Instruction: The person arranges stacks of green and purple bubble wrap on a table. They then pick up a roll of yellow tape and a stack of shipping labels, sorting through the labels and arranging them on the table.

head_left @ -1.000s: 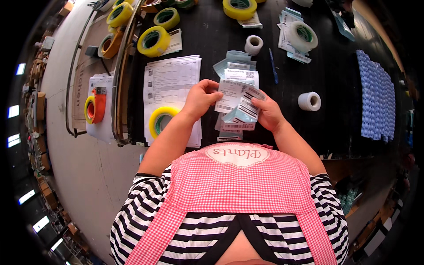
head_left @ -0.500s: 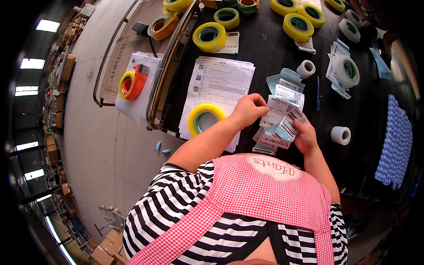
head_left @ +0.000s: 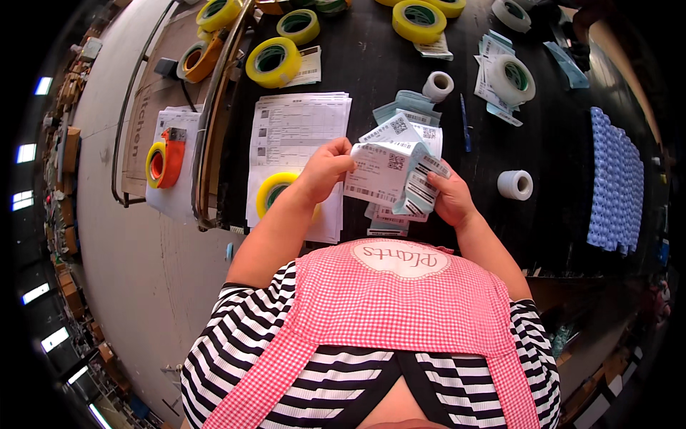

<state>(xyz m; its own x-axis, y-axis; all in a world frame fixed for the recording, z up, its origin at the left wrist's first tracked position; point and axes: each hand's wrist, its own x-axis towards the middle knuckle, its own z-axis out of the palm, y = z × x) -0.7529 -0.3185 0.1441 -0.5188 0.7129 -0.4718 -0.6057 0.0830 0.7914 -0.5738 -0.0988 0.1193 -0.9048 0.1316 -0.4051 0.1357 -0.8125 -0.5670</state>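
Note:
Between my hands is a folded strip of white printed labels (head_left: 377, 171) with light-blue backing, barcodes and square codes. My left hand (head_left: 325, 171) is closed in a pinch on the strip's left edge. On the other side my right hand (head_left: 452, 196) grips the folded right part, its thumb over the blue backing (head_left: 416, 187). Beneath and beyond the held strip, more labels (head_left: 407, 107) lie on the black table, partly hidden. Under my left forearm sits a yellow tape roll (head_left: 269, 193) on a stack of printed sheets (head_left: 294, 129).
A small white roll (head_left: 514, 184) stands right of my right hand; another white roll (head_left: 438, 86) and a blue pen (head_left: 465, 121) lie beyond. Clear tape (head_left: 511, 80) rests on labels. Blue bumpy material (head_left: 616, 182) lies far right. An orange tape dispenser (head_left: 168, 159) is left, past a metal rail (head_left: 213, 114).
The view has shifted, so the table things appear further left. My hands are wider apart, with the label strip spread more between them and my left hand on its left edge.

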